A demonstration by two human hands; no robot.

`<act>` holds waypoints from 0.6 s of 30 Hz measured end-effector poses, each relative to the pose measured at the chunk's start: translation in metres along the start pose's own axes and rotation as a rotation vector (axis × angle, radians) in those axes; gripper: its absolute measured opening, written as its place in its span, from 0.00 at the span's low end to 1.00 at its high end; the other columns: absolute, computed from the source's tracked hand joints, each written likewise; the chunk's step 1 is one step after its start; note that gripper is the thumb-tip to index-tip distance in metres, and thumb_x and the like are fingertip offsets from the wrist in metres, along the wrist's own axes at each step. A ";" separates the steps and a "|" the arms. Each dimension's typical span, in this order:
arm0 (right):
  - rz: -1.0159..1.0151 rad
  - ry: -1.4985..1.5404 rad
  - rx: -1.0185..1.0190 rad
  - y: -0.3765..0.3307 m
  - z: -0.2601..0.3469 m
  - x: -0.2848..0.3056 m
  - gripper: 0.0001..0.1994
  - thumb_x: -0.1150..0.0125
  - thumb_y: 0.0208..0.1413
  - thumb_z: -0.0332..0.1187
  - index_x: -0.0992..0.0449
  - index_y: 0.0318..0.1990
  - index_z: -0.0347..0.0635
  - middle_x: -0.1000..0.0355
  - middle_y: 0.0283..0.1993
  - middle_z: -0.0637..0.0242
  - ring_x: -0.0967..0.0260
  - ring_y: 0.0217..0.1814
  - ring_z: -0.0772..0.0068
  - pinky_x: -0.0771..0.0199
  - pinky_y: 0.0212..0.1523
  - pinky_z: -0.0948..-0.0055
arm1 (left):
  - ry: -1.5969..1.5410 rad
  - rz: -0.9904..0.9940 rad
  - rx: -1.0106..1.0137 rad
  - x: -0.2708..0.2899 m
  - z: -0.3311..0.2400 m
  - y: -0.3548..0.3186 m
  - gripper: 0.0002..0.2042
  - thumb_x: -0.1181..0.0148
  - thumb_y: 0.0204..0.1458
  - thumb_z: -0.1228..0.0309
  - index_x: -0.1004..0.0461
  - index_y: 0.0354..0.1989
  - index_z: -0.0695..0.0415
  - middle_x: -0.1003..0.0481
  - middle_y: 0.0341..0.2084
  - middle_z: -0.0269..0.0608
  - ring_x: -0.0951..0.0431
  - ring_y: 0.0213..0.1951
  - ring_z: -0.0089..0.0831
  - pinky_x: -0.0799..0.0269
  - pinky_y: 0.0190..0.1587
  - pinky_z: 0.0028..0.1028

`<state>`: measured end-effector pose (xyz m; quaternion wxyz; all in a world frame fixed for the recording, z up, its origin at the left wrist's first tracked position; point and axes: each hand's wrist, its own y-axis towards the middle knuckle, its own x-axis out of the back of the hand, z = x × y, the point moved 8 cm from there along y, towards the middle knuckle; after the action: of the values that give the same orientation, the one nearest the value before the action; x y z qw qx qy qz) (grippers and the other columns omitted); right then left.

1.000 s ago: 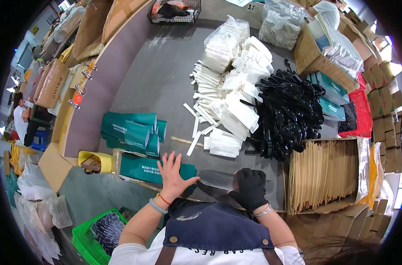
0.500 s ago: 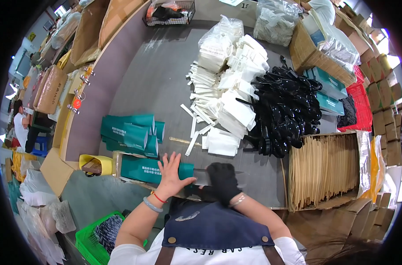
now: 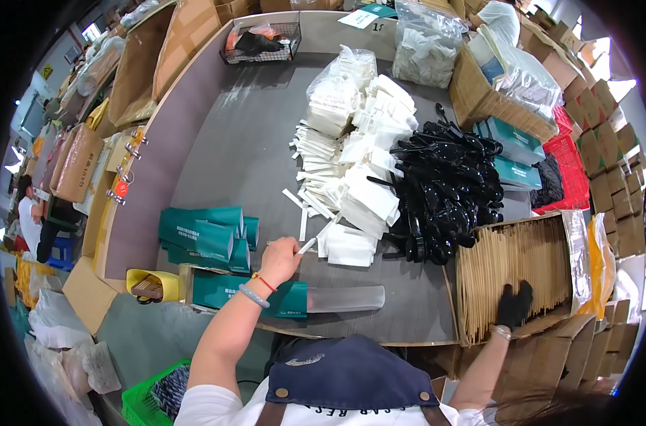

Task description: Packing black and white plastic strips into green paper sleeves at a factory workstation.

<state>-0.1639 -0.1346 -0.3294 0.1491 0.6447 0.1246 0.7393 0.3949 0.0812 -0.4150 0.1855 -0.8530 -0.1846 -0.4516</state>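
My bare left hand (image 3: 280, 261) is closed on a slim white paper packet (image 3: 307, 246) by the pile of white packets (image 3: 358, 192). Under that forearm lies a teal printed sleeve (image 3: 292, 298), and a clear plastic sleeve (image 3: 348, 298) sticks out of its right end. In a black glove, my right hand (image 3: 515, 305) rests on thin wooden sticks (image 3: 515, 263) packed in an open carton (image 3: 568, 234) at the right. Its visible fingers are apart, and nothing shows between them.
Glossy black spoon-like pieces (image 3: 451, 192) are heaped beside the white packets. Teal sleeves (image 3: 202, 231) are stacked at the left, near a yellow holder (image 3: 160, 284). At the back stand a wire basket (image 3: 261, 44) and a bag of white packets (image 3: 426, 46). A red crate (image 3: 571, 167) is at the right.
My left hand has left the teal sleeve and moved up to the white packets, now holding one. My right hand has gone from the clear sleeve rightward to the wooden sticks.
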 end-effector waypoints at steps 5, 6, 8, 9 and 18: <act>0.189 -0.113 -0.104 0.012 -0.044 -0.013 0.16 0.43 0.59 0.35 0.27 0.51 0.34 0.30 0.51 0.50 0.33 0.53 0.49 0.32 0.54 0.59 | 0.015 -0.060 -0.060 0.010 0.000 -0.004 0.08 0.32 0.42 0.71 0.25 0.27 0.59 0.23 0.20 0.47 0.22 0.27 0.46 0.26 0.31 0.37; 0.194 -0.108 -0.106 0.016 -0.035 -0.009 0.16 0.43 0.59 0.35 0.27 0.51 0.34 0.30 0.51 0.50 0.33 0.53 0.49 0.32 0.54 0.59 | 0.023 -0.059 -0.058 0.012 0.003 -0.005 0.08 0.32 0.42 0.71 0.25 0.27 0.59 0.23 0.20 0.47 0.22 0.27 0.46 0.26 0.31 0.37; 0.252 -0.103 -0.101 0.021 -0.024 -0.007 0.13 0.45 0.60 0.33 0.27 0.47 0.34 0.30 0.49 0.50 0.32 0.51 0.49 0.31 0.52 0.60 | 0.027 -0.037 -0.111 0.014 0.001 -0.006 0.08 0.31 0.41 0.71 0.24 0.27 0.59 0.23 0.20 0.47 0.21 0.26 0.45 0.26 0.31 0.37; 0.253 -0.101 -0.105 0.022 -0.021 -0.007 0.13 0.45 0.60 0.33 0.27 0.47 0.34 0.30 0.49 0.50 0.32 0.51 0.49 0.31 0.52 0.60 | 0.031 -0.036 -0.114 0.014 0.000 -0.008 0.08 0.31 0.41 0.71 0.24 0.27 0.59 0.23 0.20 0.47 0.21 0.26 0.45 0.26 0.31 0.37; 0.262 -0.027 -0.184 0.020 -0.052 -0.029 0.13 0.51 0.63 0.33 0.28 0.48 0.32 0.30 0.50 0.49 0.32 0.52 0.48 0.32 0.54 0.60 | 0.012 -0.043 -0.241 0.015 -0.009 -0.005 0.08 0.31 0.41 0.71 0.24 0.26 0.59 0.23 0.22 0.45 0.22 0.26 0.43 0.28 0.31 0.36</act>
<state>-0.2133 -0.1639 -0.3555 0.1117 0.6490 -0.0309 0.7519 0.3940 0.0838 -0.3971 0.0728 -0.8623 -0.1461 -0.4794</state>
